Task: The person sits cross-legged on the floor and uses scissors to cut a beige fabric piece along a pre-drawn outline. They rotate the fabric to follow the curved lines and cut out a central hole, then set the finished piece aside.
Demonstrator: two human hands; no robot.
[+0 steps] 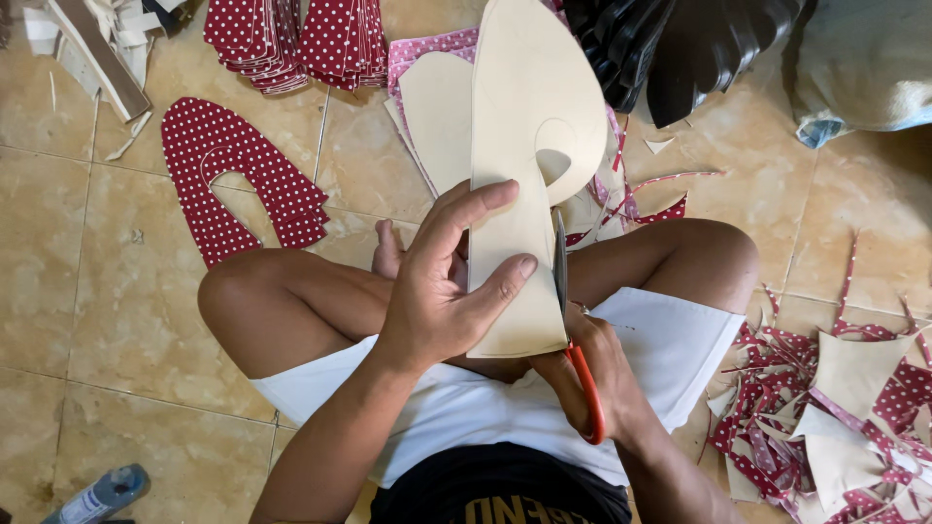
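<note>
The cream cut-out (529, 126) looks light, thin, floppy (best pinched low, beside the blade); left hand (442, 281) grips it there, right hand (592, 374) closes on red-handled scissors (573, 320).

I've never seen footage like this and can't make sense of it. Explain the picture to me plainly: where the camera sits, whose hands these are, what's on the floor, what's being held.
There is no machine here. The single picture comes from a camera worn on a person's head, looking down at their own lap and hands as they sit cross-legged on a tiled floor.

The left hand grips a cream cut-out piece, a long curved shape with a notch in it, held upright. The right hand holds red-handled scissors, with the blade running up along the piece's right edge.

On the floor: one red polka-dot piece lying flat at the left, stacks of the same red dotted pieces at the top, a black stack at the upper right, and a heap of trimmed scraps at the right. A bottle lies at the lower left.
</note>
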